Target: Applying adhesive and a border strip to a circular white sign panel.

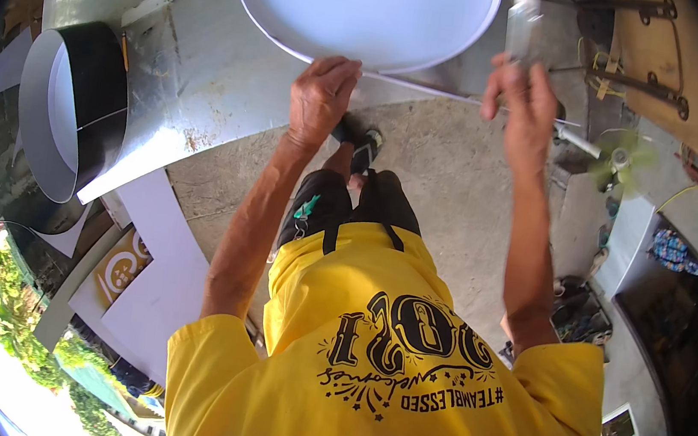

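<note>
A round white panel [364, 9] with a raised pale rim lies on the metal table at the top. A thin white strip [428, 88] leaves its near edge and runs off to the right. My left hand [324, 99] is closed, pinching the strip against the rim; its fingertips partly hide the contact. Off the table's edge, my right hand [523, 109] is raised with curled fingers round a small clear bottle [523, 31], whitish at its top and blurred by motion. The strip passes by this hand; I cannot tell whether they touch.
On the left of the metal table [234, 89] stands a black-and-white open cylinder [77, 109], with a pencil [125, 52] beside it. White sheets [151, 256] lean below. A fan [620, 159] and a brown board with metal brackets [667, 69] are at the right.
</note>
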`<state>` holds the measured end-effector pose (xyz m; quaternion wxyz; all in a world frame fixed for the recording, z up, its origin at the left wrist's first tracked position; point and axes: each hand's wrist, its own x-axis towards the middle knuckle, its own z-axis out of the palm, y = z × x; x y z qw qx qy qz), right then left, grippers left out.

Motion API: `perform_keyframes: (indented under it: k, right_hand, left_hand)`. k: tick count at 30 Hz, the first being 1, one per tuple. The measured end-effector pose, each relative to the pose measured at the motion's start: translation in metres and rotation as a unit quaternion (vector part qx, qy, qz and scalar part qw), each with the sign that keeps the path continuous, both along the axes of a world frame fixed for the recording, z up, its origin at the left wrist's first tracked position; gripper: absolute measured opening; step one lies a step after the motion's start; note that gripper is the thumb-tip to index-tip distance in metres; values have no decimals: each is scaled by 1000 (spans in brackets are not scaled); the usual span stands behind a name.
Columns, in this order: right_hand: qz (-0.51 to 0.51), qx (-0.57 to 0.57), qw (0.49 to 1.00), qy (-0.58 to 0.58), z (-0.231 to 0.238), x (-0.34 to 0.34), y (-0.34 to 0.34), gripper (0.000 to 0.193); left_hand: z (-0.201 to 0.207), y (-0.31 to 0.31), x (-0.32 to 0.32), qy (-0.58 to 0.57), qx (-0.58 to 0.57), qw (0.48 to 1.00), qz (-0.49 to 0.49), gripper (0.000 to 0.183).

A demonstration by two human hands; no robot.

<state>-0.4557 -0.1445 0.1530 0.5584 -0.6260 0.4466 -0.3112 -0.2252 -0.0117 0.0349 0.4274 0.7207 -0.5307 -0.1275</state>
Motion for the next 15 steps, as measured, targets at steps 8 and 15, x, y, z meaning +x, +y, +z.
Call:
perform_keyframes:
  k: [8,15]
  right_hand:
    - [-95,169,980,-37,-101,-40,136,39]
    - [-267,147,912,-275,-154,-78,59,40]
  left_hand:
    - [-11,-2,3,-74,-30,997,-23,18]
    - [-19,-5,-2,-97,-32,994,-30,20]
